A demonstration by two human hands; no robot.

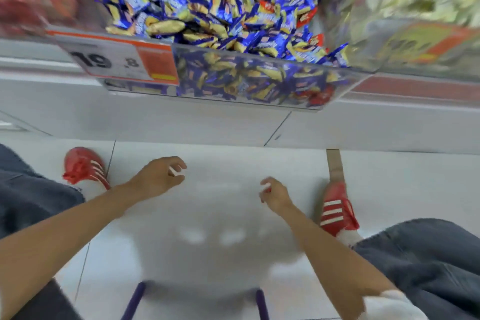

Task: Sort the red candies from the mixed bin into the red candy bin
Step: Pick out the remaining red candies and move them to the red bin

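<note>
Red candy (pixel 269 190) pinched in right hand (pixel 276 195), lower centre, well below mixed bin (pixel 259 56). Left hand (pixel 161 176) loosely curled, empty.

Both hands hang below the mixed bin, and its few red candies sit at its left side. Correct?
No: the head view shows the red candies at the right side of the mixed bin. The left hand and right hand do hang below it.
</note>
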